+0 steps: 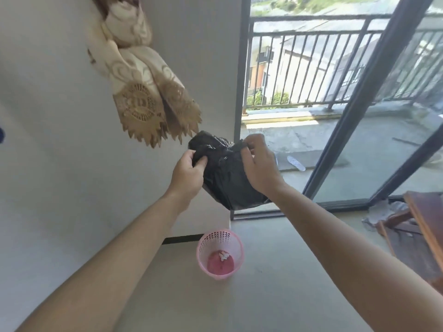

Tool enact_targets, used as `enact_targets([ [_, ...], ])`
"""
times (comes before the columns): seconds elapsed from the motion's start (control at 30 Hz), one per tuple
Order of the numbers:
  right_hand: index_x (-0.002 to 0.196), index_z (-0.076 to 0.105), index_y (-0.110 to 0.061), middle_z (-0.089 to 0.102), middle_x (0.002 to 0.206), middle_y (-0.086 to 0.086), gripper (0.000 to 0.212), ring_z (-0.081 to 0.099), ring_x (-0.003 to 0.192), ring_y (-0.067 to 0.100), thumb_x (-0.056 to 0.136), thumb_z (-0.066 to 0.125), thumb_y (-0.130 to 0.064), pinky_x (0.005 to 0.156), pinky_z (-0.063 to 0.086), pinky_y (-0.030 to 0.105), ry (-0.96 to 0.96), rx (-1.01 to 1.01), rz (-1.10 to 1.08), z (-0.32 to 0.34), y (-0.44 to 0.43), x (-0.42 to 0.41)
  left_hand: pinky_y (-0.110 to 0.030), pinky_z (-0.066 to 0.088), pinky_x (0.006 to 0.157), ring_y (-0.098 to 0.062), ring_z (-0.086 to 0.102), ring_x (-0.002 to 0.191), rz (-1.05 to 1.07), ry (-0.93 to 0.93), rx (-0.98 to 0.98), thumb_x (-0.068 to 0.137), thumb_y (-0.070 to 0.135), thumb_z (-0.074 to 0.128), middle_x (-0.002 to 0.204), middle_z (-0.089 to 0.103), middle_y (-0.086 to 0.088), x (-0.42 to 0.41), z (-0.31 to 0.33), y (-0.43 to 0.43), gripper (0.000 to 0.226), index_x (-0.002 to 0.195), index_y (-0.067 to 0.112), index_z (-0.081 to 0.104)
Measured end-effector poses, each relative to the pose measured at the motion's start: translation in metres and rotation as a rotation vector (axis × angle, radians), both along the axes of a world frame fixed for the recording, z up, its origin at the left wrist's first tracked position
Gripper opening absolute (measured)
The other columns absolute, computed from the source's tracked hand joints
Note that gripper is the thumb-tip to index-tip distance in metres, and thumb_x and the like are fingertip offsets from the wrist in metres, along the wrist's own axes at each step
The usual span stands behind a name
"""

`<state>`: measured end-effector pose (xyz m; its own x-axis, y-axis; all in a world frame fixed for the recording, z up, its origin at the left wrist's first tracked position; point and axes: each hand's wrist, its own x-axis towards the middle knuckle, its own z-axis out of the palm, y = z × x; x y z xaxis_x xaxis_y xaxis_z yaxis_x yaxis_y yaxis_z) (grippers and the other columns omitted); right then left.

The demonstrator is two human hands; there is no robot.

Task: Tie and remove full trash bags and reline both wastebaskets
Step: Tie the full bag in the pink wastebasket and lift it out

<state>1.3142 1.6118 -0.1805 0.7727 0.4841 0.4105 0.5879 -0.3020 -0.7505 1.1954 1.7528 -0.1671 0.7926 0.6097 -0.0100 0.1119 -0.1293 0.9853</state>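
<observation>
A black trash bag point(225, 173) hangs in the air in front of me, crumpled at its top. My left hand point(188, 172) pinches the bag's upper left edge. My right hand point(257, 164) pinches its upper right edge with fingers curled. Below on the floor stands a pink perforated wastebasket point(220, 254) with no liner in it; a small scrap of white paper lies on its bottom. Only this one wastebasket is in view.
A tied beige curtain point(143, 85) hangs on the wall at upper left. A sliding glass door point(359, 111) opens onto a balcony with a railing. A wooden furniture piece point(422, 226) stands at right with crumpled plastic point(381, 212) beside it. The grey floor stretches around the basket.
</observation>
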Motion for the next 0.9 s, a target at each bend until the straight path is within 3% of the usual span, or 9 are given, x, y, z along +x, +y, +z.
enact_targets([
  [0.1,0.118,0.045,-0.014,0.069,0.101,0.004,0.016,0.067,0.091,0.021,0.101,0.046,-0.016,0.078,0.058,0.046,-0.097,0.023,-0.022,0.039,-0.038,-0.021,-0.046,0.055,0.094,-0.017,0.065,0.108,-0.086,-0.089,-0.011,0.102,0.026,0.05,0.113,0.07,0.006,-0.007,0.031,-0.019,0.011,0.105,0.029,0.06],
  [0.2,0.127,0.045,-0.017,0.069,0.107,-0.001,0.027,0.067,0.095,0.012,0.1,0.049,-0.02,0.08,0.058,0.027,-0.15,0.033,-0.152,0.041,-0.097,-0.05,-0.044,0.057,0.092,-0.016,0.067,0.106,-0.253,-0.123,-0.053,0.102,0.025,0.051,0.11,0.072,0.008,-0.005,0.037,-0.055,0.011,0.105,0.029,0.061],
  [0.3,0.133,0.044,-0.028,0.062,0.117,-0.011,0.032,0.056,0.103,-0.003,0.101,0.049,-0.026,0.091,0.041,0.006,-0.14,-0.069,-0.394,0.033,-0.178,-0.086,-0.051,0.058,0.087,-0.024,0.07,0.1,-0.47,-0.133,-0.06,0.102,0.017,0.052,0.105,0.074,-0.005,0.003,0.033,-0.122,0.012,0.107,0.016,0.062],
  [0.33,0.133,0.044,-0.03,0.06,0.121,-0.012,0.032,0.053,0.108,-0.004,0.101,0.048,-0.028,0.095,0.039,0.008,-0.143,-0.105,-0.475,0.033,-0.208,-0.099,-0.055,0.057,0.086,-0.029,0.07,0.099,-0.547,-0.134,-0.054,0.102,0.015,0.052,0.104,0.073,-0.01,0.005,0.034,-0.151,0.012,0.108,0.011,0.062],
  [0.43,0.136,0.044,-0.03,0.057,0.132,-0.006,0.035,0.053,0.122,0.01,0.101,0.044,-0.034,0.104,0.043,0.032,-0.169,-0.193,-0.744,0.045,-0.309,-0.152,-0.061,0.053,0.087,-0.038,0.068,0.1,-0.792,-0.131,-0.078,0.101,0.015,0.053,0.104,0.072,-0.017,0.0,0.044,-0.25,0.012,0.103,0.009,0.063],
  [0.5,0.139,0.043,-0.029,0.055,0.135,-0.004,0.038,0.05,0.126,0.012,0.102,0.043,-0.033,0.105,0.039,0.032,-0.193,-0.196,-0.892,0.056,-0.374,-0.2,-0.062,0.051,0.091,-0.04,0.066,0.102,-0.959,-0.139,-0.076,0.1,0.016,0.053,0.105,0.071,-0.016,-0.018,0.055,-0.324,0.01,0.096,0.016,0.062],
  [0.63,0.14,0.049,-0.021,0.058,0.128,0.002,0.036,0.052,0.122,0.013,0.104,0.044,-0.021,0.105,0.038,0.023,-0.261,-0.205,-1.173,0.076,-0.491,-0.319,-0.057,0.054,0.084,-0.04,0.066,0.094,-1.256,-0.216,0.01,0.101,0.019,0.052,0.098,0.069,-0.018,-0.084,0.079,-0.471,0.009,0.098,0.016,0.06],
  [0.77,0.137,0.051,-0.015,0.059,0.126,-0.001,0.034,0.052,0.121,0.007,0.104,0.044,-0.018,0.105,0.036,0.017,-0.311,-0.158,-1.463,0.078,-0.593,-0.455,-0.03,0.054,0.076,-0.018,0.064,0.083,-1.513,-0.331,0.085,0.098,0.024,0.056,0.086,0.069,0.01,-0.179,0.094,-0.611,0.009,0.089,0.023,0.057],
  [0.9,0.135,0.052,-0.012,0.059,0.127,0.002,0.032,0.048,0.121,0.0,0.104,0.044,-0.016,0.104,0.029,0.008,-0.291,-0.204,-1.729,0.067,-0.685,-0.599,-0.055,0.054,0.088,-0.031,0.066,0.097,-1.785,-0.314,0.054,0.097,0.028,0.056,0.098,0.069,-0.009,-0.296,0.088,-0.748,0.011,0.096,0.017,0.057],
])
